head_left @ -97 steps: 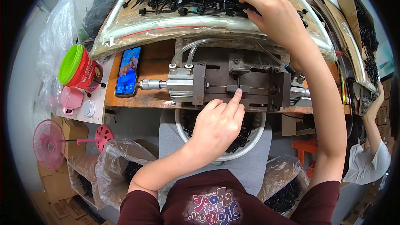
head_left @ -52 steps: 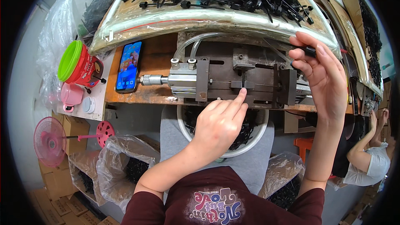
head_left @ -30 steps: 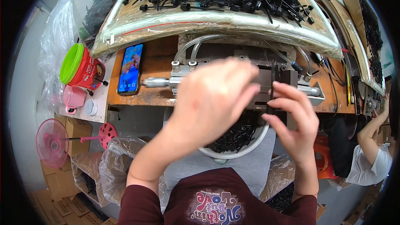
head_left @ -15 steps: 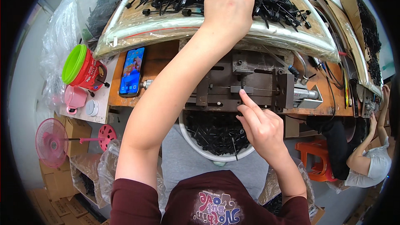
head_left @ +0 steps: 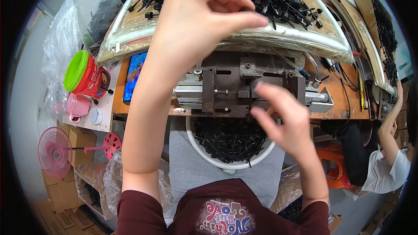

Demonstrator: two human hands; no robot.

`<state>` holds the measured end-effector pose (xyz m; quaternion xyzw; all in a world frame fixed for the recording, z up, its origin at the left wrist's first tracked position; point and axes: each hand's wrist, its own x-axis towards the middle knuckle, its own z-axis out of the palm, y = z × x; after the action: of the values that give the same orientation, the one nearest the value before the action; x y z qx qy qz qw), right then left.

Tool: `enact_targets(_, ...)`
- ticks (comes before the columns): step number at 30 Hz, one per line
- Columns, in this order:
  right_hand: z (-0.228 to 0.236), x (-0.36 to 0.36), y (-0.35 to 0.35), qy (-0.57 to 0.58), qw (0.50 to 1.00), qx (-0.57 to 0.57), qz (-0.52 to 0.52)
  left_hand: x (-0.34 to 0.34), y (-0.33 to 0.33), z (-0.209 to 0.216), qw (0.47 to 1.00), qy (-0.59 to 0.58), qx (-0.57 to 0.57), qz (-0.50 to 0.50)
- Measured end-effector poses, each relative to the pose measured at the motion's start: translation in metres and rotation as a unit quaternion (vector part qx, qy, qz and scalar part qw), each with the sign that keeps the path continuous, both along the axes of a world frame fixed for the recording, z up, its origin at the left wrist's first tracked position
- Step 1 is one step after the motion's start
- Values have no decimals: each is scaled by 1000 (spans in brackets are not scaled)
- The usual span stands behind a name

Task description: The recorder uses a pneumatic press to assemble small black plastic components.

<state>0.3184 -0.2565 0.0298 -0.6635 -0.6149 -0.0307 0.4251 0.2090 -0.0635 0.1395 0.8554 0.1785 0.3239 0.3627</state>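
Observation:
Over the front rim of the tray my left hand is raised, thumb and forefinger drawn together in a pinch; what is between them, if anything, is hidden. My right hand is smeared by motion at the dark metal fixture, thumb and forefinger apart. Close to those fingertips, a thin dark strip crosses the fixture beside a small metal block. A heap of black tie-like parts with thick heads fills the tray beyond. Below the fixture, a round white-rimmed tub holds more slim black pieces.
Air cylinders flank the fixture on the wooden bench. Left are a phone, a red bucket with green rim, a pink cup and a pink fan. A co-worker sits at the right.
My left hand has come back from the heap, moving left and nearer, and its fingers have turned into view. My right forefinger has lifted off the small block, and that hand has shifted slightly right.

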Motion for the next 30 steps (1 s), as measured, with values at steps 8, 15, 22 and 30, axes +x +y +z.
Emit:
enact_targets(8, 80, 76, 83, -305, 935, 151, -100, -39, -71, -59, 997, -61, 33, -42)
enact_targets(15, 86, 107, 144, -490, 866, -44, -88, -45, -101, -117, 985, 19, 169, -20)
enact_targets(22, 89, 126, 135, -294, 954, 40, -38, -39, -106, -138, 968, 54, 243, 4)
enact_targets(30, 125, 135, 122, 76, 994, -21, -74, -34, -99, -137, 971, 79, 227, 5)
